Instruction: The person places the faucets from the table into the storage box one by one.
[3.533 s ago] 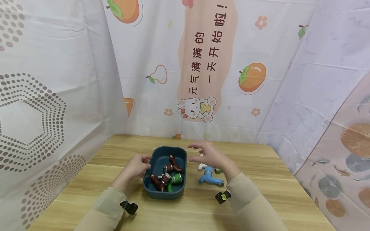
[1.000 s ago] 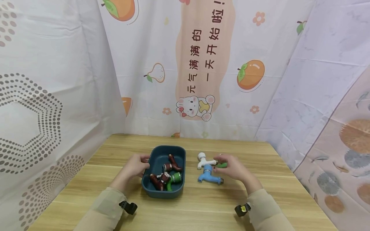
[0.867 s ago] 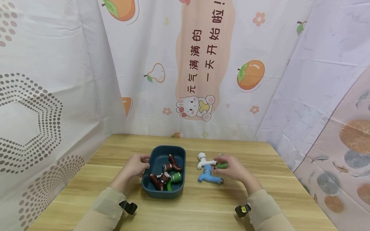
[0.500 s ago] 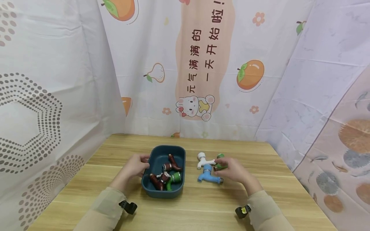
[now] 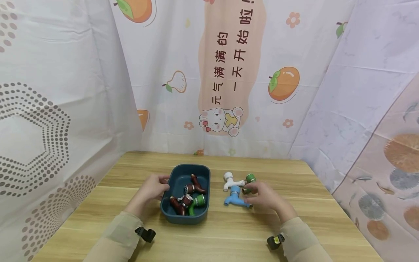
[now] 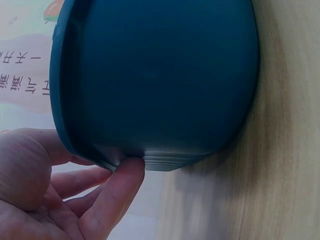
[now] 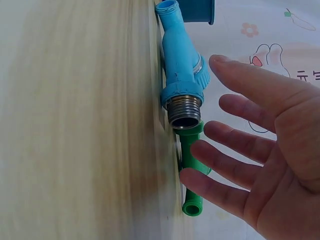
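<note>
My left hand (image 5: 154, 189) holds the left side of a dark teal plastic box (image 5: 184, 219), with a finger pressed on its outer wall in the left wrist view. Inside lie two dark brown taps, one farther back (image 5: 198, 186) and one in front (image 5: 178, 207), beside a green tap (image 5: 199, 201). To the right of the box, my right hand (image 5: 266, 196) hovers with spread fingers near a blue tap (image 5: 234, 198) and another green tap (image 5: 250, 178). In the right wrist view a gap shows between the fingers and the blue tap's threaded end. A white tap (image 5: 229, 182) lies behind the blue one.
The wooden table (image 5: 229, 236) extends in front of the box and to both sides. Printed cloth (image 5: 183, 120) hangs behind it and along the left and right. A small black camera is strapped on each wrist.
My right hand has come from beside the box to the loose taps on the right. Its fingers have since drawn off the green tap, which shows more now. The left hand stays.
</note>
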The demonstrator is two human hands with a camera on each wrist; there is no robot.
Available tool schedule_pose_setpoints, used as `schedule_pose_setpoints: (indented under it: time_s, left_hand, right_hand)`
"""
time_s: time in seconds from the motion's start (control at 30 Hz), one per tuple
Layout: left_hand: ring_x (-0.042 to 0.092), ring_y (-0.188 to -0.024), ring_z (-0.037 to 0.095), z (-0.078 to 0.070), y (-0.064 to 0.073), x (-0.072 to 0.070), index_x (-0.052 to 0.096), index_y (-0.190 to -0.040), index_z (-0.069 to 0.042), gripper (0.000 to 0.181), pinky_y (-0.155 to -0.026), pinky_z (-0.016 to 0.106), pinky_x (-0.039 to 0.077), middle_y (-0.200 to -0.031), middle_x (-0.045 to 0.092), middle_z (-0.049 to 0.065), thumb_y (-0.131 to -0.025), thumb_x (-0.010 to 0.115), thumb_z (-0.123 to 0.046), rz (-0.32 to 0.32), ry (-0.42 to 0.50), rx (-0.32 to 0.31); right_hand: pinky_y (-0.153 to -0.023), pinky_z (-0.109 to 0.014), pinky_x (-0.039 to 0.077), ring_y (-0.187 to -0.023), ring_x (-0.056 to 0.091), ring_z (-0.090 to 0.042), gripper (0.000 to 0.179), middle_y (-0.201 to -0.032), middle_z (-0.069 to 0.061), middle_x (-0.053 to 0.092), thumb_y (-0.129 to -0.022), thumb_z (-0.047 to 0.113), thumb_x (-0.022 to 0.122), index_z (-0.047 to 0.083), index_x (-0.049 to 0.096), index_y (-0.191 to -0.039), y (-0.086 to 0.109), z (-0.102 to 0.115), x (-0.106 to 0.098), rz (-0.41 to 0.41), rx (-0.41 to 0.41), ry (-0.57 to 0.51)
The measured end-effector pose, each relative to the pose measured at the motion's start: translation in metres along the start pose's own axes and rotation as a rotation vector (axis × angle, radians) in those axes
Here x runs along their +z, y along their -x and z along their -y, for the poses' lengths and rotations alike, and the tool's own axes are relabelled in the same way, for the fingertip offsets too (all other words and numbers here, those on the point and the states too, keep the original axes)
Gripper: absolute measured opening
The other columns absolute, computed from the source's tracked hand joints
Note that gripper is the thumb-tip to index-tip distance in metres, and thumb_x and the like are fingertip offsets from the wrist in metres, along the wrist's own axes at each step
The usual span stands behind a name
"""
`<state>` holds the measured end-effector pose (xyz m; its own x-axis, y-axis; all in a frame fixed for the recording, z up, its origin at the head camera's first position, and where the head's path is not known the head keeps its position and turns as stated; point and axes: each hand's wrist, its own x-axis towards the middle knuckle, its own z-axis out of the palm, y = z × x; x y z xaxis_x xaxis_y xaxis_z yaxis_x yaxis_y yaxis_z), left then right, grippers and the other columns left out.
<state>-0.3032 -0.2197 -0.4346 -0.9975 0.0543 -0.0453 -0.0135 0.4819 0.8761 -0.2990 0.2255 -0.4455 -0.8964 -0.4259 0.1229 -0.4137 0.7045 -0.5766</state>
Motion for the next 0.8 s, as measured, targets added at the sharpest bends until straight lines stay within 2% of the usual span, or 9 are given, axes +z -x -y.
schedule_pose_setpoints:
  time_s: [0.23,0.53,0.8]
  left_hand:
    - [0.069,-0.087,0.029,-0.0003,0.0007,0.0000,0.057,-0.139,0.006,0.050,-0.058,0.041,0.062,-0.122,0.062,0.028,-0.089,0.062,0.004,0.001,-0.004,-0.001]
    - [0.069,-0.091,0.032,0.0002,0.0000,0.0002,0.057,-0.139,0.006,0.050,-0.058,0.041,0.062,-0.122,0.062,0.028,-0.090,0.062,0.003,0.002,-0.010,0.002]
    - [0.069,-0.090,0.030,0.0000,-0.0010,0.0003,0.058,-0.139,0.006,0.050,-0.058,0.041,0.062,-0.122,0.062,0.028,-0.089,0.062,0.004,0.003,0.002,-0.003]
  right_hand:
    - [-0.086,-0.048,0.056,-0.104,0.065,-0.034,0.050,-0.115,-0.014,0.069,-0.080,0.025,0.086,0.004,0.070,-0.123,0.0028,0.0017,0.0013,0.014,0.007,0.020]
    - [-0.085,-0.046,0.056,-0.101,0.065,-0.026,0.052,-0.117,-0.010,0.069,-0.081,0.024,0.087,0.006,0.070,-0.126,0.0034,0.0001,0.0027,0.035,0.046,0.008]
    - [-0.084,-0.044,0.057,-0.098,0.066,-0.025,0.051,-0.116,-0.013,0.068,-0.081,0.020,0.086,0.001,0.069,-0.124,0.0042,0.0008,0.0034,0.066,0.031,-0.034]
